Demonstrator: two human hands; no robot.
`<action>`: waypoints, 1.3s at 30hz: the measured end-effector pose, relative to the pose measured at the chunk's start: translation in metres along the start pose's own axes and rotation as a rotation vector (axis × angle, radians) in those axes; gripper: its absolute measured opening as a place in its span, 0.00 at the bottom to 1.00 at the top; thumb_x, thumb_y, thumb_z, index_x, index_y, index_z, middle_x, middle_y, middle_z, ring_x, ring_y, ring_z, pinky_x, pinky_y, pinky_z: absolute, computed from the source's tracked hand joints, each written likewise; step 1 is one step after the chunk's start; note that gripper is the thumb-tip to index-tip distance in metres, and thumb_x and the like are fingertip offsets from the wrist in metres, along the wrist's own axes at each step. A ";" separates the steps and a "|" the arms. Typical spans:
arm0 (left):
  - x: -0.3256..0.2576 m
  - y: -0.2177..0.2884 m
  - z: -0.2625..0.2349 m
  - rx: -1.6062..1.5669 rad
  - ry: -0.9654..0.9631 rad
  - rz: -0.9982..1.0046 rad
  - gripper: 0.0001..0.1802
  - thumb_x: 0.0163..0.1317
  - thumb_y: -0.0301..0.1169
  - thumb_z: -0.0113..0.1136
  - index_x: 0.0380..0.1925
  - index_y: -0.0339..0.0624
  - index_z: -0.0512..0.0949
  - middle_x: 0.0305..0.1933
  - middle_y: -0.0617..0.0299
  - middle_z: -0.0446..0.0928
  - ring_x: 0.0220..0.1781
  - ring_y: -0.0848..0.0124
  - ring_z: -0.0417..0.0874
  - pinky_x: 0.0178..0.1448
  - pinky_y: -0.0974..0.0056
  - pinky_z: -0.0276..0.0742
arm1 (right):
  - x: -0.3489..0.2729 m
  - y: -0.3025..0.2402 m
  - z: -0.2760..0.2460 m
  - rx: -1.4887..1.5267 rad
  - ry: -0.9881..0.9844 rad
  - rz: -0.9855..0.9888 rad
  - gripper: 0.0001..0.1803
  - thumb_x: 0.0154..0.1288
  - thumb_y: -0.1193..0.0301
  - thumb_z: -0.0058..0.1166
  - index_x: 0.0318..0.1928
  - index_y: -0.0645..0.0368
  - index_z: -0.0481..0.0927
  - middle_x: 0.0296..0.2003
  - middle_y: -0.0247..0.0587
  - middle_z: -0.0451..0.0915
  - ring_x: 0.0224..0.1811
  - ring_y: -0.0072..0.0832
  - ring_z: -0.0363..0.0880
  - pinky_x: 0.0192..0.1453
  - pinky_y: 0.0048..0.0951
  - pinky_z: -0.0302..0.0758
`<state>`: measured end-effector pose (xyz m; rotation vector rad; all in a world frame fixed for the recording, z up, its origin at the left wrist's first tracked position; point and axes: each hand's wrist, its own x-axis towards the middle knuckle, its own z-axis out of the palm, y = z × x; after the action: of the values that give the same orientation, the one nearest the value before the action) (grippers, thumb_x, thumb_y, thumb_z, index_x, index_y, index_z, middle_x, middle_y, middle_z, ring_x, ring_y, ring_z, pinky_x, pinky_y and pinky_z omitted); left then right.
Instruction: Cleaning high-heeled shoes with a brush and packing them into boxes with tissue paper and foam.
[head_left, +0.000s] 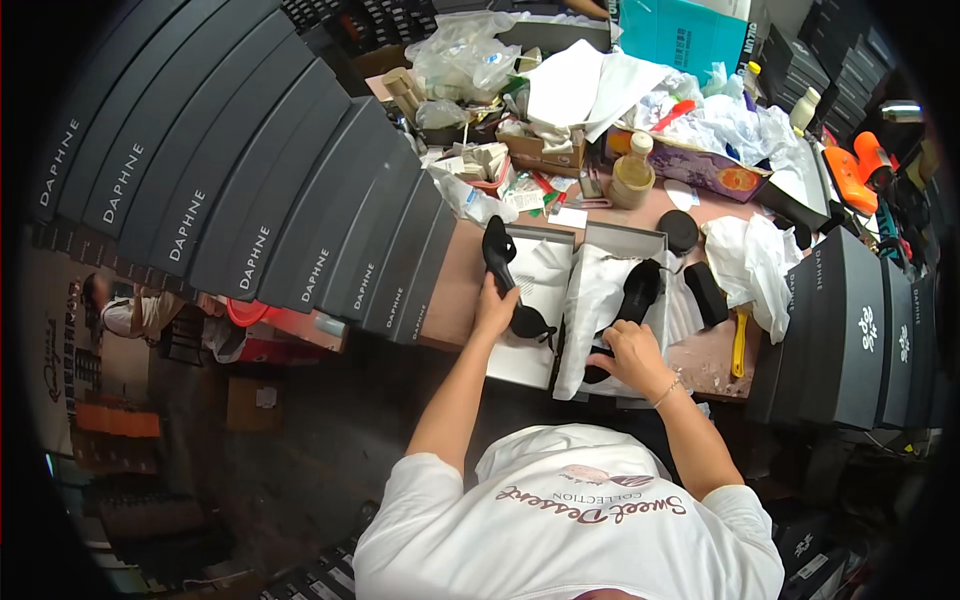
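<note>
Head view: black shoe [496, 243] crosses left hand [497, 303], ends at 12 and 4 o'clock; fingers closed round its middle. Second shoe [641, 288] in tissue-lined box [625, 238], 12 o'clock from right hand [637, 358]; fingers half-curled there, grasp can't tell.

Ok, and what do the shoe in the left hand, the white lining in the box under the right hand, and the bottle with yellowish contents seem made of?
Black shoe in the left hand: perhaps suede or fabric; it looks mostly matte.
White lining: probably thin paper, creased and softly folded.
Bottle: see-through plastic or glass; its contents show through.
</note>
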<state>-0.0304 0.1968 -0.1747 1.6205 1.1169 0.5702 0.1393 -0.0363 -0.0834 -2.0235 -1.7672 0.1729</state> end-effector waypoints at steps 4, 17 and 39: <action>0.005 -0.002 -0.024 -0.295 -0.202 0.050 0.35 0.54 0.26 0.61 0.62 0.32 0.61 0.42 0.54 0.78 0.41 0.69 0.79 0.43 0.66 0.75 | 0.009 -0.032 -0.062 0.403 0.105 0.146 0.14 0.57 0.69 0.62 0.42 0.62 0.77 0.36 0.46 0.76 0.37 0.37 0.77 0.41 0.34 0.73; -0.162 0.145 -0.038 -0.059 -0.779 0.030 0.28 0.57 0.34 0.67 0.56 0.37 0.71 0.43 0.60 0.75 0.42 0.74 0.77 0.44 0.69 0.76 | -0.057 -0.064 -0.033 1.332 0.053 0.395 0.14 0.69 0.65 0.52 0.43 0.66 0.77 0.34 0.31 0.78 0.36 0.17 0.71 0.43 0.20 0.71; -0.164 0.128 -0.005 -0.062 -0.662 0.003 0.11 0.69 0.31 0.51 0.37 0.34 0.77 0.32 0.63 0.78 0.33 0.79 0.77 0.40 0.73 0.76 | -0.114 -0.061 -0.026 1.342 0.086 0.543 0.16 0.68 0.66 0.54 0.47 0.66 0.77 0.37 0.38 0.81 0.39 0.20 0.76 0.45 0.21 0.73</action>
<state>-0.0598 0.0519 -0.0284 1.5849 0.5947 0.0452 0.0742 -0.1475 -0.0576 -1.3140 -0.5731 1.0696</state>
